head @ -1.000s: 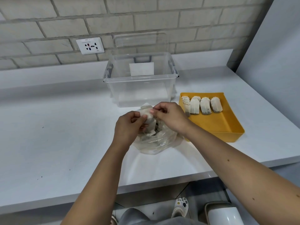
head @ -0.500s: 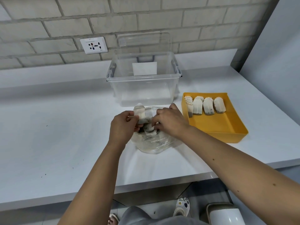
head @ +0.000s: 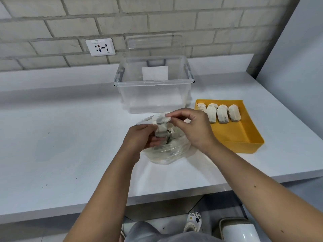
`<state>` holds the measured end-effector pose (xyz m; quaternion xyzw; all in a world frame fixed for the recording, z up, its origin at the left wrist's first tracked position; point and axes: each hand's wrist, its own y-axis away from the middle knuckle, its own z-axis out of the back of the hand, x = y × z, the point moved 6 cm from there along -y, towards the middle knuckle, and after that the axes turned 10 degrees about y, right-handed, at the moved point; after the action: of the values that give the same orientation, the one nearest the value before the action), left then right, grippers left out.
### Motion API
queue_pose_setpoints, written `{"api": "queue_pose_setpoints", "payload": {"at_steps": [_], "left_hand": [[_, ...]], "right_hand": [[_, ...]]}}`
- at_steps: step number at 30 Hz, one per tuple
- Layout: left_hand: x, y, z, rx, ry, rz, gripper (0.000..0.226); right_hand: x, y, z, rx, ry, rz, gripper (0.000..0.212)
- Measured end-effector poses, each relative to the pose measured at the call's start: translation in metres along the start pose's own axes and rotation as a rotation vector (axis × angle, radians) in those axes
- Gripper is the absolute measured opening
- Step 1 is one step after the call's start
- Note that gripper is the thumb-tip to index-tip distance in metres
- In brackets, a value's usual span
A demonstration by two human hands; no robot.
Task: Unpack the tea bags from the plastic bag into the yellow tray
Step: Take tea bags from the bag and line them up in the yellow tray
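white counter [head: 52, 137] | both hands, left hand [head: 139, 138] and right hand [head: 194, 128], pinch tea bag [head: 161, 126] over plastic bag [head: 167, 152]

Bag [head: 167, 152]: thin clear plastic film, crinkled, glossy. Tea bags [head: 222, 113]: matt off-white filter paper, slightly fuzzy. Tray [head: 244, 137]: yellow plastic, smooth, satin sheen. Bin [head: 153, 95]: rigid clear plastic, glossy, with a paper label. Counter [head: 61, 137]: white, smooth, semi-gloss, a few specks. Wall [head: 157, 18]: rough matt brick.

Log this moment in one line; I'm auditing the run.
hands: both on tea bag | over plastic bag | yellow tray: four bags
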<state>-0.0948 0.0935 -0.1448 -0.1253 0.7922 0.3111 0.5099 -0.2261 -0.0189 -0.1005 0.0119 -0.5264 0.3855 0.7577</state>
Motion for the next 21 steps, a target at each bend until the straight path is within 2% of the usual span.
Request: {"api": "queue_pose_setpoints", "payload": {"at_steps": [2, 5, 8, 12, 14, 16, 21], "left_hand": [[0.002, 0.000, -0.001, 0.003, 0.025, 0.020, 0.020], [0.005, 0.000, -0.001, -0.004, 0.099, 0.072, 0.023], [0.005, -0.001, 0.001, 0.006, 0.050, 0.055, 0.026], [-0.001, -0.004, 0.017, -0.090, -0.061, -0.050, 0.015], [-0.007, -0.008, 0.028, -0.186, -0.133, -0.143, 0.013], [-0.011, -0.010, 0.033, -0.237, -0.156, -0.203, 0.012], [-0.011, -0.013, 0.034, -0.258, -0.170, -0.235, 0.008]], "right_hand": [[-0.003, 0.008, -0.003, -0.033, 0.105, 0.077, 0.014], [-0.008, 0.015, -0.012, 0.004, 0.233, 0.138, 0.014], [-0.008, 0.015, -0.017, 0.041, 0.263, 0.158, 0.015], [-0.021, 0.006, -0.027, 0.146, 0.268, -0.007, 0.024], [-0.028, 0.005, -0.034, 0.213, 0.395, -0.064, 0.026], [-0.028, 0.006, -0.043, 0.283, 0.570, -0.009, 0.024], [-0.027, 0.009, -0.060, 0.477, 0.869, 0.051, 0.027]]}}
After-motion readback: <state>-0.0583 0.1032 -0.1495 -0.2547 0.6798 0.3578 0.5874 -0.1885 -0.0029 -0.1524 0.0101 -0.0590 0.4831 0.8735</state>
